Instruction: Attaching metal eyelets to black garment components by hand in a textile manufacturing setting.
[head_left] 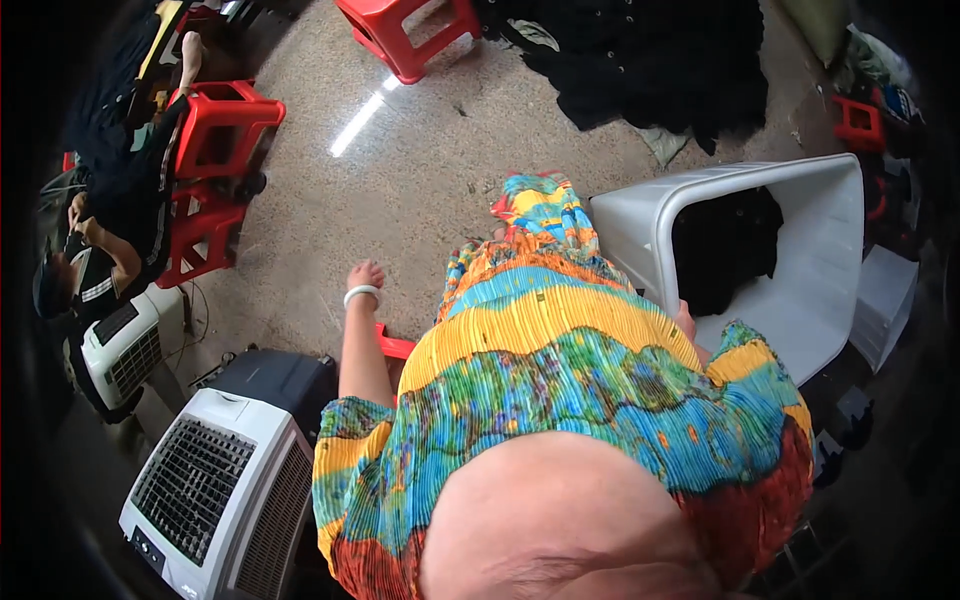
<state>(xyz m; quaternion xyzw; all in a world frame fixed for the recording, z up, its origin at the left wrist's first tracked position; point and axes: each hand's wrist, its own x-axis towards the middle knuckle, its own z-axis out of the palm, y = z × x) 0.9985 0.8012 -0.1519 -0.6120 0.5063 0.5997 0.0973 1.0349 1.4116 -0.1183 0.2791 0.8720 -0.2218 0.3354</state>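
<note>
My left hand (365, 277), with a white bangle at its wrist, is held out over the floor. Its fingers look loosely apart, and nothing shows in them. My right hand (686, 322) is at the near rim of a large pale grey plastic bin (765, 345). It appears to grip that rim, though my patterned dress and the bin hide most of it. The bin is tilted, its mouth turned toward the right. Inside lies a heap of black cloth (722, 245). The colourful pleated dress (545, 330) covers my lap and legs.
Black garments (660, 65) are spread on the speckled floor (340, 210) ahead. Red plastic stools (228, 125) stand at left, another red stool (405, 30) at the top. A white air cooler (215, 480) is near my left. A seated person (110, 245) works at far left.
</note>
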